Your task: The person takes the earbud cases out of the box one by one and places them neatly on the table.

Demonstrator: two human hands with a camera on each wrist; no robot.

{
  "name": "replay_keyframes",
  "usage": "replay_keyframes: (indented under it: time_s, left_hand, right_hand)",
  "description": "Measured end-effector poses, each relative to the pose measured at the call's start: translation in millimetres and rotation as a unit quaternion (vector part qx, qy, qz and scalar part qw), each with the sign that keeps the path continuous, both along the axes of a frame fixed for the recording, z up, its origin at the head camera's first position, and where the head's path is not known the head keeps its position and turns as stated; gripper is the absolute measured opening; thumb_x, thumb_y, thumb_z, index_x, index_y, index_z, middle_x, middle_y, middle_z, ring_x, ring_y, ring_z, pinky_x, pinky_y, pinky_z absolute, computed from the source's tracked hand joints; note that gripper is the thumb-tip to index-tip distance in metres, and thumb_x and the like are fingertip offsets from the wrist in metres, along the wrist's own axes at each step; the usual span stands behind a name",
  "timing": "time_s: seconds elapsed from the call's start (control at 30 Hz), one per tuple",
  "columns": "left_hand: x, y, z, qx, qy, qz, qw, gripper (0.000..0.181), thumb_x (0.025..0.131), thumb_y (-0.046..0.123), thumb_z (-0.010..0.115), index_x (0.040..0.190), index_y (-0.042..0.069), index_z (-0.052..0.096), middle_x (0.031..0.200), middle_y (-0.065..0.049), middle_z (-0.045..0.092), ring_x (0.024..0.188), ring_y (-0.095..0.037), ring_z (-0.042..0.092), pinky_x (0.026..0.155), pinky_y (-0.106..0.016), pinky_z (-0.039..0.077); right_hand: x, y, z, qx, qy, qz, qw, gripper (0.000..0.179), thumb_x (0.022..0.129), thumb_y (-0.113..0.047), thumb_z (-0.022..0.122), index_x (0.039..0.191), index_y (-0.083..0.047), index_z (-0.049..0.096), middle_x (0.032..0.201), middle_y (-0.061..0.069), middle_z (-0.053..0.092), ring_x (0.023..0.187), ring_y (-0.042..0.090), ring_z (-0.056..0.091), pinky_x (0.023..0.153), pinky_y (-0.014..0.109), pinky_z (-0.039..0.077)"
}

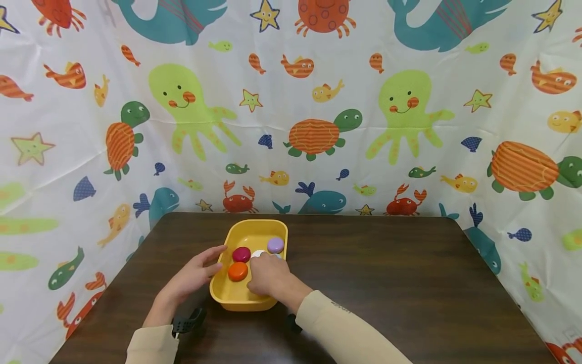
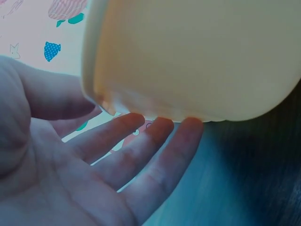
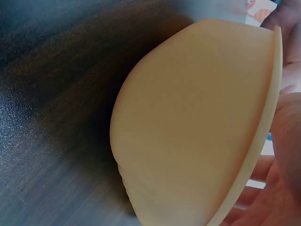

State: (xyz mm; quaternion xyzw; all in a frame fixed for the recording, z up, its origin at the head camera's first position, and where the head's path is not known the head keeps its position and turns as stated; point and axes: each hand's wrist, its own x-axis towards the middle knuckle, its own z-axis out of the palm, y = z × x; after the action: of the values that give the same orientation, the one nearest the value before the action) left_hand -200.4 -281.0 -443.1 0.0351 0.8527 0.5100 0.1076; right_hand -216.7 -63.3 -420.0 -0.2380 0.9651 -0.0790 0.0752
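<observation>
A yellow tub (image 1: pixel 243 306) stands on the dark table and holds a magenta round piece (image 1: pixel 241 254), an orange one (image 1: pixel 238 271), a lilac one (image 1: pixel 275 245) and a white one (image 1: pixel 258 253). Outside its left wall is my left hand (image 1: pixel 193 278); in the left wrist view its nearly straight fingers (image 2: pixel 157 176) touch the tub's outer side. My right hand (image 1: pixel 269 275) reaches down into the tub's right half, over the white piece. Its fingertips are hidden, so any hold cannot be made out. A bit of light blue shows beside its knuckles.
The dark wooden table (image 1: pixel 373 283) extends right of the tub. Behind it hangs a white curtain (image 1: pixel 291 167) printed with sea animals, which also runs along both sides. A black wrist strap (image 1: pixel 188 321) is on the left arm.
</observation>
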Motion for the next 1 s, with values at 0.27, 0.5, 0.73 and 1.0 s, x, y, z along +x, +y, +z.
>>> replay_keyframes:
  time_s: [0.27,0.5,0.73,1.0]
  left_hand:
    - [-0.9,0.6,-0.5,0.000,0.008,-0.003,1.0000,0.062,0.104,0.024,0.057,0.159,0.008,0.031,0.163,-0.022,0.026,0.144,-0.047,0.034,0.106,-0.054,0.046]
    - [-0.3,0.8,0.2,0.001,0.005,-0.002,1.0000,0.061,0.104,0.023,0.056,0.158,0.008,0.032,0.163,-0.023,0.026,0.144,-0.048,0.034,0.106,-0.054,0.046]
    - [-0.5,-2.6,-2.1,0.001,0.012,-0.003,0.9999,0.061,0.104,0.022,0.057,0.158,0.008,0.032,0.163,-0.023,0.027,0.144,-0.048,0.034,0.106,-0.055,0.046]
    - [-1.9,-4.6,-5.1,0.009,0.012,-0.009,0.9998,0.060,0.105,0.022,0.056,0.158,0.008,0.032,0.163,-0.023,0.026,0.144,-0.048,0.033,0.106,-0.055,0.046]
  right_hand:
    - [-1.5,-4,-4.5,0.017,-0.009,-0.002,0.9998,0.033,0.078,-0.024,0.081,0.107,-0.014,0.071,0.096,0.004,0.055,0.078,0.021,0.051,0.062,0.030,0.050]
    - [0.5,-5,-7.1,0.029,0.011,0.028,0.9991,0.030,0.083,-0.021,0.078,0.111,-0.016,0.070,0.095,0.002,0.054,0.083,0.020,0.049,0.068,0.031,0.053]
    - [0.5,-6,-9.4,-0.002,-0.008,0.070,0.9975,0.024,0.086,-0.024,0.078,0.110,-0.021,0.072,0.100,-0.002,0.057,0.087,0.017,0.047,0.073,0.029,0.050]
    - [0.9,-4,-11.3,-0.024,-0.025,0.083,0.9959,0.032,0.090,-0.026,0.075,0.121,-0.024,0.071,0.107,-0.003,0.056,0.093,0.015,0.046,0.086,0.028,0.049]
